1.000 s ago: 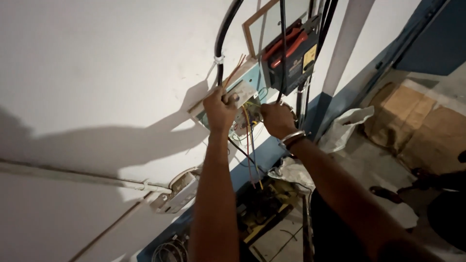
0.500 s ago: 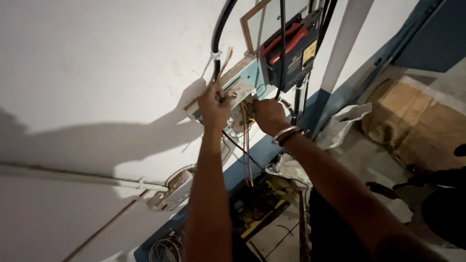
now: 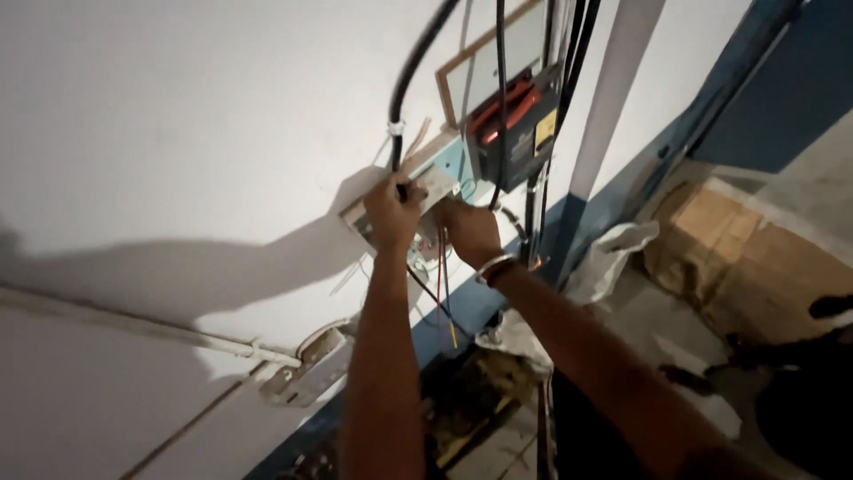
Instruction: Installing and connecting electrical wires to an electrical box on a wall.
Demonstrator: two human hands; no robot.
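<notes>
The left hand (image 3: 393, 212) has its fingers curled around a small dark tool (image 3: 402, 190), pressed against the pale cover (image 3: 426, 182) of a wall box (image 3: 444, 169). Just beside it, the right hand (image 3: 471, 231) is closed at the box's lower edge, where thin wires (image 3: 442, 267) hang down; what it grips I cannot tell. A black cable (image 3: 418, 67) rises up the white wall (image 3: 178, 116) above the left hand.

Matt plastered wall (image 3: 178, 133), glossy black cable (image 3: 418, 71), wood-framed panel (image 3: 484, 71)
</notes>
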